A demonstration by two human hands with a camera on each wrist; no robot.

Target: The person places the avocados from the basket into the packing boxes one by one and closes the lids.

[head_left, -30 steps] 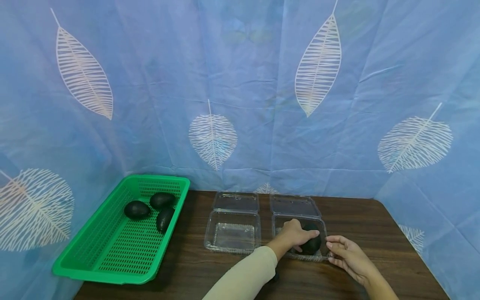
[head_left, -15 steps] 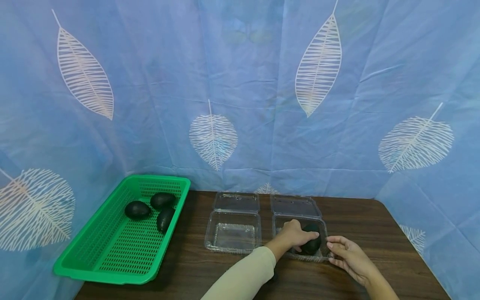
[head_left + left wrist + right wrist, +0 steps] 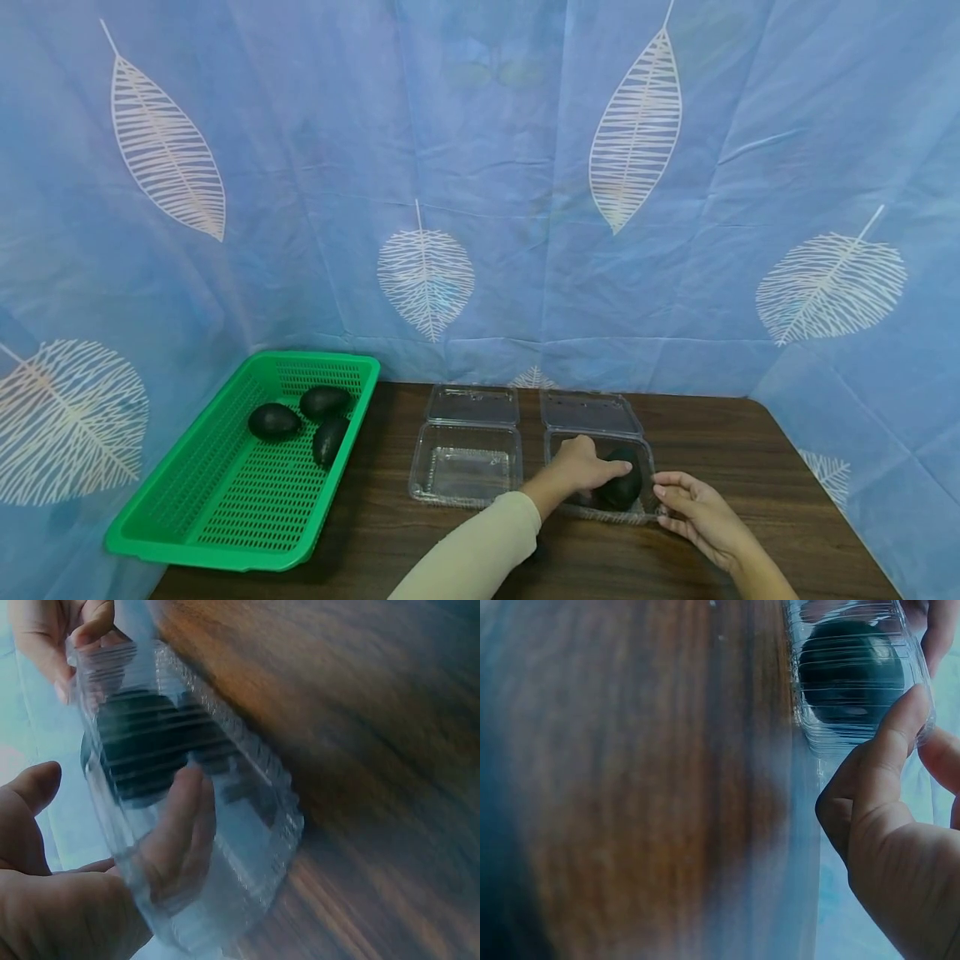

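A dark avocado [image 3: 621, 487] lies in the right-hand clear plastic clamshell container [image 3: 637, 516], whose lid is folded back. My left hand [image 3: 581, 467] reaches into this container at the avocado's left side. In the left wrist view, its thumb [image 3: 37, 787] stands away from the avocado [image 3: 139, 746], and the fingers extend inside the container behind the clear wall. My right hand [image 3: 701, 517] pinches the container's right rim between thumb and fingers. The right wrist view shows that thumb [image 3: 907, 716] against the wall beside the avocado [image 3: 851, 671].
A second clear clamshell [image 3: 467, 471] stands with its lid back, left of the first. At the left, a green plastic basket [image 3: 120, 533] holds three avocados [image 3: 274, 422]. All rest on a dark wooden table [image 3: 750, 467], with a blue leaf-print cloth [image 3: 510, 167] behind.
My left hand has shifted slightly left, its thumb sliding back over the avocado. The avocado stays in the container, and my right hand keeps its place on the rim.
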